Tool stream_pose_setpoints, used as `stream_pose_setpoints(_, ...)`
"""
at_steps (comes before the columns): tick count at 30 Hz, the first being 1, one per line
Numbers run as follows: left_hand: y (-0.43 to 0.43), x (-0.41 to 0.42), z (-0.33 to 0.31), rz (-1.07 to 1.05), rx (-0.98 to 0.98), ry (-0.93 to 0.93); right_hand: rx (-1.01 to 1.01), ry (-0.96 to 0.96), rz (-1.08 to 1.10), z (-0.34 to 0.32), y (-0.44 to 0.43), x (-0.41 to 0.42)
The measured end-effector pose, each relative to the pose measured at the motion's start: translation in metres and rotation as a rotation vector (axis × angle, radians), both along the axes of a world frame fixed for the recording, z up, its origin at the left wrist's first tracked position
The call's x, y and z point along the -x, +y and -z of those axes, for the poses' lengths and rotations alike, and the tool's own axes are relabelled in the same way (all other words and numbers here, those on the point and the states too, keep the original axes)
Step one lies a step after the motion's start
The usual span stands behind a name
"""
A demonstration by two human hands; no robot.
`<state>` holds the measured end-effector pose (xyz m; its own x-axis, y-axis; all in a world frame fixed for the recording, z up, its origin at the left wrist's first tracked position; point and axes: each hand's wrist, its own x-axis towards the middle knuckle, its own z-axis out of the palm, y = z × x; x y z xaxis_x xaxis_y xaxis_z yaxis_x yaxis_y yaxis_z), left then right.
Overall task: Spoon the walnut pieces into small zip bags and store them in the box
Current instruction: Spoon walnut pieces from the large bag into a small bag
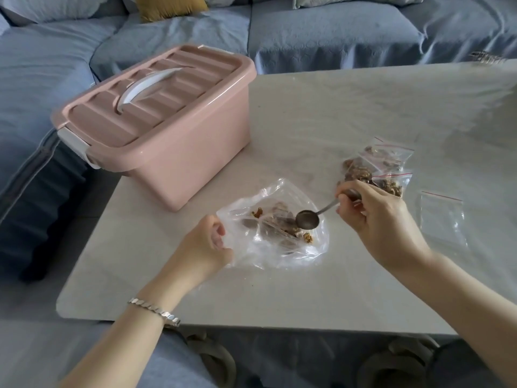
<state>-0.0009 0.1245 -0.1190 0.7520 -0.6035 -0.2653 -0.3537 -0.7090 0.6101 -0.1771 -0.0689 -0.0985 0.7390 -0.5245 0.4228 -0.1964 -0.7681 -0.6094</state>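
Observation:
A large clear plastic bag (282,247) lies on the table with a few walnut pieces (307,237) inside. My left hand (205,245) grips the bag's left edge. My right hand (375,217) holds a metal spoon (307,219) by the handle, its bowl over the bag's mouth and holding nothing. Behind my right hand lie several small zip bags filled with walnuts (375,169). An empty small zip bag (442,217) lies flat to the right. The pink storage box (165,127) stands at the table's left with its lid shut.
The pale table (321,113) stretches back and right. A blue sofa (321,32) runs behind and to the left, with a yellow cushion (167,7) on it. The table's near edge is close to my arms.

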Motion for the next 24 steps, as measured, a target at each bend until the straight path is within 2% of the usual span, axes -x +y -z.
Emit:
stream_pose_setpoints(3, -0.003, 0.005, -0.001, 0.096, -0.012, 0.071, 0.134, 0.052, 0.04, 0.0, -0.004, 0.01)
stream_pose_setpoints(6, -0.002, 0.011, -0.003, 0.236, -0.242, 0.137, 0.029, 0.027, 0.047, 0.004, -0.01, 0.024)
stream_pose_setpoints(8, 0.001, 0.013, -0.009, 0.267, -0.39, 0.079, -0.004, -0.052, 0.0, 0.006, -0.009, 0.031)
stream_pose_setpoints(9, 0.003, 0.013, -0.017, 0.217, -0.386, 0.029, -0.008, -0.09, -0.023, 0.006, -0.007, 0.034)
stream_pose_setpoints(11, 0.006, 0.008, -0.036, 0.04, -0.223, -0.062, -0.021, -0.143, -0.052, 0.009, -0.003, 0.036)
stream_pose_setpoints(13, 0.0, -0.003, -0.053, -0.12, 0.041, -0.148, -0.078, -0.193, -0.054, 0.011, -0.001, 0.034)
stream_pose_setpoints(14, -0.008, -0.01, -0.057, -0.15, 0.157, -0.184, -0.122, -0.215, -0.046, 0.011, -0.001, 0.033)
stream_pose_setpoints(16, -0.032, -0.02, -0.059, -0.072, 0.208, -0.213, -0.194, -0.241, -0.042, 0.011, 0.001, 0.028)
stream_pose_setpoints(20, -0.08, -0.024, -0.039, 0.334, -0.104, -0.166, -0.281, -0.224, -0.135, 0.016, 0.01, 0.023)
stream_pose_setpoints(24, -0.097, -0.022, -0.026, 0.443, -0.264, -0.03, -0.1, -0.161, -0.171, 0.027, 0.014, 0.024)
